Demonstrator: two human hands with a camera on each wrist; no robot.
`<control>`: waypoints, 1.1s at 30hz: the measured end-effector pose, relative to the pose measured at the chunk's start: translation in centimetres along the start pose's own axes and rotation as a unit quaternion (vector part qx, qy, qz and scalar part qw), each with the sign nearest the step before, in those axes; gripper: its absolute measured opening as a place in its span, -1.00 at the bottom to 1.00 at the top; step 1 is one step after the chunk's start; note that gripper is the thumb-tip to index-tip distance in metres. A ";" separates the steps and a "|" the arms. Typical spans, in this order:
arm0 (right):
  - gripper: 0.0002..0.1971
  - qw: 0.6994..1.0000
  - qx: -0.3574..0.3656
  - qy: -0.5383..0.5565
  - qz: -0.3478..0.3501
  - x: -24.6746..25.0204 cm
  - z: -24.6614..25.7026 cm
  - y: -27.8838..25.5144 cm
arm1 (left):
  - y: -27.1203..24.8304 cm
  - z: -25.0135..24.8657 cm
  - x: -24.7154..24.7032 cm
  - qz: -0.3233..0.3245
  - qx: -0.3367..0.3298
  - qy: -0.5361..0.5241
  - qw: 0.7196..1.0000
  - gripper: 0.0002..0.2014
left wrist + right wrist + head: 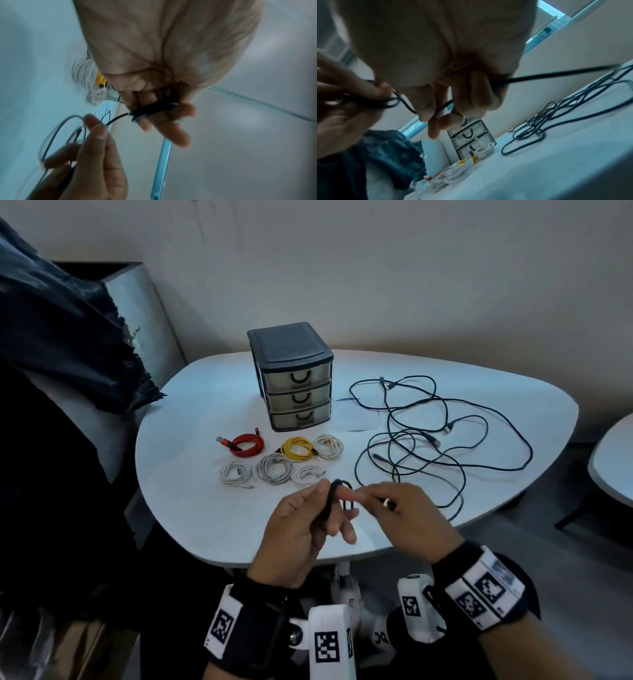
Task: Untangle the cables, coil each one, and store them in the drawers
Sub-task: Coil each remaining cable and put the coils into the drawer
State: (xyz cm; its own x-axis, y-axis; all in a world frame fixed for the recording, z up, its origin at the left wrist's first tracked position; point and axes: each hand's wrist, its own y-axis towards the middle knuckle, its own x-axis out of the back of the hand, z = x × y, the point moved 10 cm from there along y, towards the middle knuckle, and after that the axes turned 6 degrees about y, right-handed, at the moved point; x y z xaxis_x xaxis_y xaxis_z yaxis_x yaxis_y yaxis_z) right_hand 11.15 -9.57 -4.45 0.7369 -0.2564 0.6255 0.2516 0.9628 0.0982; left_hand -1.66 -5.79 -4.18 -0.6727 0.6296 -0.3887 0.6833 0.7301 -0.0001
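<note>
A small black cable coil (331, 499) is wound around the fingers of my left hand (329, 508), which grips it above the table's front edge. In the left wrist view the black cable coil (152, 109) crosses those fingers (173, 121). Just to the right, my right hand (387, 501) pinches the same cable's free run (539, 76), which leads off to a loose black cable tangle (428, 433) on the right of the table. Several coiled cables lie in front of the three-drawer unit (294, 378): red (246, 444), yellow (297, 448), and white ones (236, 472). All drawers are closed.
The white rounded table (191, 508) has bare surface at the front left. A dark plastic bag (68, 337) hangs over a grey bin at the left. A second table edge (613, 460) shows at the far right.
</note>
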 end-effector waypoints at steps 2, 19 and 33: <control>-0.74 0.997 0.009 -0.038 0.060 -2.1 0.1 -0.8 | 0.3 -0.5 1.4 -0.067 -0.027 -0.054 0.996 -0.63; -0.90 0.995 0.077 0.029 -0.057 4.3 6.2 2.6 | 1.1 0.9 1.9 -0.054 -0.027 0.154 0.986 -0.62; -0.72 0.983 0.067 -0.026 0.169 -7.1 5.0 -3.0 | -0.1 -2.7 6.9 -0.213 -0.130 -0.017 0.968 -0.67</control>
State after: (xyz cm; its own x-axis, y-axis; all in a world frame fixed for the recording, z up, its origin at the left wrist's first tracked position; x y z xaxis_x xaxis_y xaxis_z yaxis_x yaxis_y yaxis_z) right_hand 1.99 -10.22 -5.29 0.7296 0.0822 0.6789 -0.0898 0.9957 -0.0240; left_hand -7.10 -0.77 -4.39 -0.8657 0.2502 -0.4335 0.2482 0.9667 0.0624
